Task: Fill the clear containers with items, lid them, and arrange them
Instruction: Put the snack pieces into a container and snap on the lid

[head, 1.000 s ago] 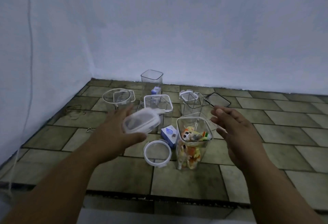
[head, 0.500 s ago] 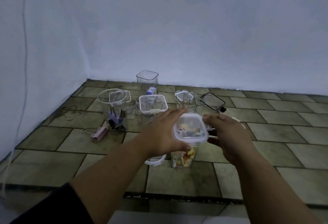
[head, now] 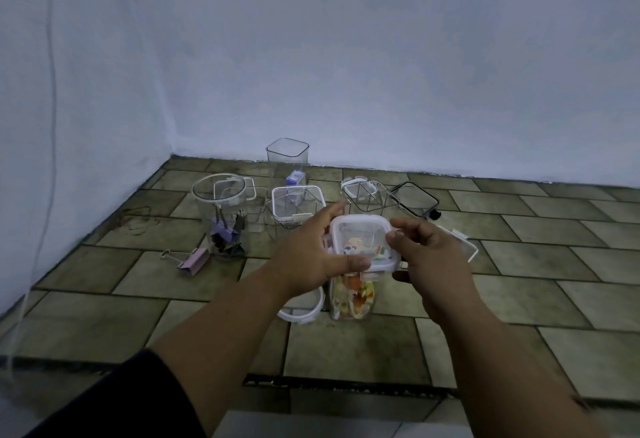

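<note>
Two sets of fingers are closed on one square lid [head: 363, 240]. It is gripped from the left by the left hand [head: 308, 257], with the thumb laid along the near edge and the fingers curled round the far left corner. At its right edge it is pinched by the right hand [head: 433, 257], the forefinger bent onto the rim and the thumb tucked under the near right corner. The lid is held level over the mouth of the filled container [head: 353, 299], a tall clear jar of colourful small items standing upright on the tiled floor [head: 346, 351]. Whether the lid is seated cannot be told.

Just left of the filled container, a round lid [head: 304, 314] is seen flat on the floor, partly hidden by the left wrist. Further left lies a loose pink binder clip [head: 194, 259], and behind it stands a round container [head: 221, 215] holding more clips. Behind the filled container stand a square lidded container [head: 298, 205] and a dark-rimmed container [head: 369, 196]. A tall square container [head: 287, 160] stands farther back at the wall. A black-rimmed lid [head: 414, 200] is seen behind and to the right.
</note>
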